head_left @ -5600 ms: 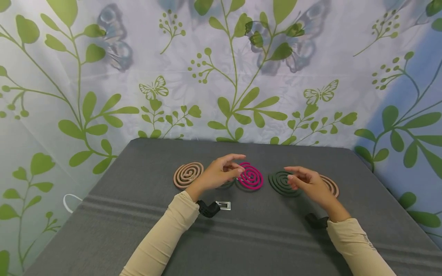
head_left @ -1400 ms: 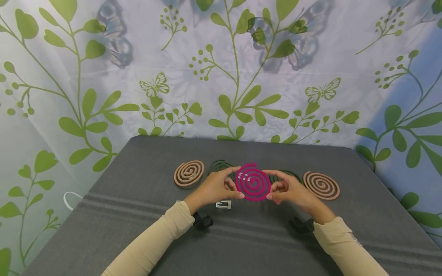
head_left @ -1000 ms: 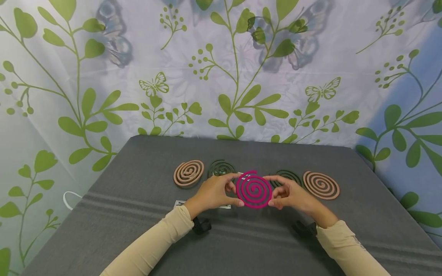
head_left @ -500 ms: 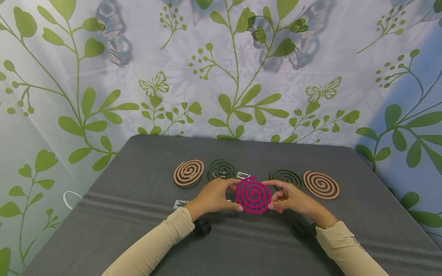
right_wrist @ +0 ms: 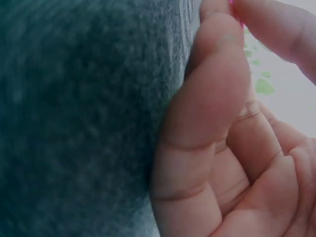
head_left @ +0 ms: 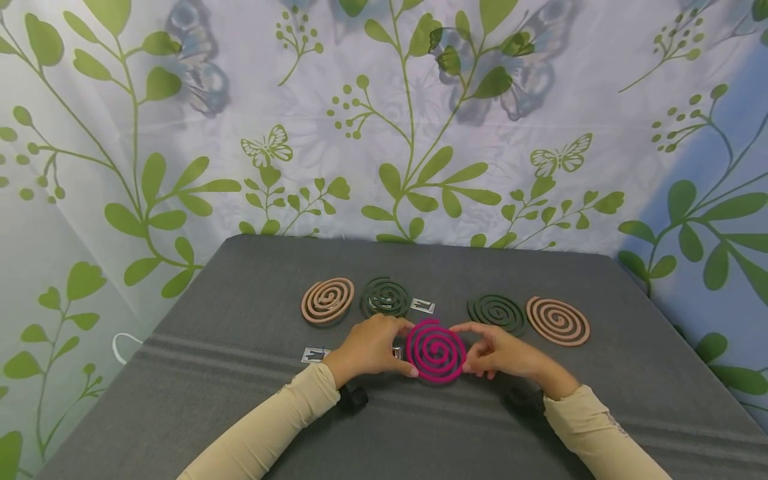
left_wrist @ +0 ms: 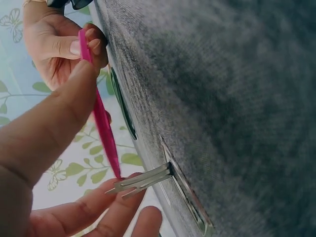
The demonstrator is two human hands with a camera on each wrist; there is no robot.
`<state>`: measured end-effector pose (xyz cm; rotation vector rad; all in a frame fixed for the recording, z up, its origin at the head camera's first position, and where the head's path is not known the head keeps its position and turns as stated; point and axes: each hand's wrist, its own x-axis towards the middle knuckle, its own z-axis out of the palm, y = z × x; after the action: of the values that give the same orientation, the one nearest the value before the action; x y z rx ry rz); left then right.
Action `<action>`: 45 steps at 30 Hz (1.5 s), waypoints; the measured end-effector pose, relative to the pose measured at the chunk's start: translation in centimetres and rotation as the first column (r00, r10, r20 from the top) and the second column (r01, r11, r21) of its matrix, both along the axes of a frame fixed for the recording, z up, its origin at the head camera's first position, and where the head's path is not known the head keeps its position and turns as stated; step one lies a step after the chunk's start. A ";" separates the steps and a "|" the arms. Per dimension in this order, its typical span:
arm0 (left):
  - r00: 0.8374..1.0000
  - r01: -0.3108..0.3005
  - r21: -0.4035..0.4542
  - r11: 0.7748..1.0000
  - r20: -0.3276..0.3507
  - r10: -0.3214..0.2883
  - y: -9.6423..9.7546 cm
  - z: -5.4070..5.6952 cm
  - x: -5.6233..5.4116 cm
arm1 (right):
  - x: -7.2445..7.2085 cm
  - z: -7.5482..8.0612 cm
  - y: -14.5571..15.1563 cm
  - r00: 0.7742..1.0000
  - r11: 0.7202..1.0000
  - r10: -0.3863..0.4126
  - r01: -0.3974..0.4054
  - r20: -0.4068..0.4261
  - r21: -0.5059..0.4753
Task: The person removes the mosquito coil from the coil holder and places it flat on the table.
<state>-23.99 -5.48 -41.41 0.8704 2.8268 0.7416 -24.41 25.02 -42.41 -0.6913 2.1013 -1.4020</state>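
Both hands hold a pink mosquito coil point(head_left: 437, 352) between them, low over the grey cloth. My left hand point(head_left: 375, 347) grips its left edge, thumb below and forefinger above. Along the opposite edge, the right hand point(head_left: 504, 357) pinches it with thumb and fingers. Seen from the left wrist, the coil point(left_wrist: 102, 116) is edge-on and tilted. Its lower end is right at the raised prong of a metal coil stand point(left_wrist: 187, 192) lying on the cloth. That stand point(head_left: 397, 353) is mostly hidden by the left hand in the head view. Only a pink sliver shows in the right wrist view.
Behind the hands lie a tan coil point(head_left: 327, 302) and a green coil point(head_left: 385, 297) at left, a green coil point(head_left: 497, 313) and a tan coil point(head_left: 558, 321) at right. Further metal stands point(head_left: 423, 305) lie at the back middle and beside the left wrist. A patterned curtain point(head_left: 384, 120) hangs behind.
Earliest, the pink coil lay further back with the right hand apart from it. Both hands then held it up, and over the last second lowered it towards the near side, uncovering the back stand.
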 end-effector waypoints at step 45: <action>0.958 0.191 -0.019 0.981 0.221 -0.182 -2.6 3.7 -0.5 | 0.2 1.3 -0.4 0.996 0.993 -0.090 0.087 0.027 0.078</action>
<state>-24.45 -8.12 -37.69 0.9678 2.5179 0.7040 -24.21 24.57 -41.12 -0.5492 2.1731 -1.3619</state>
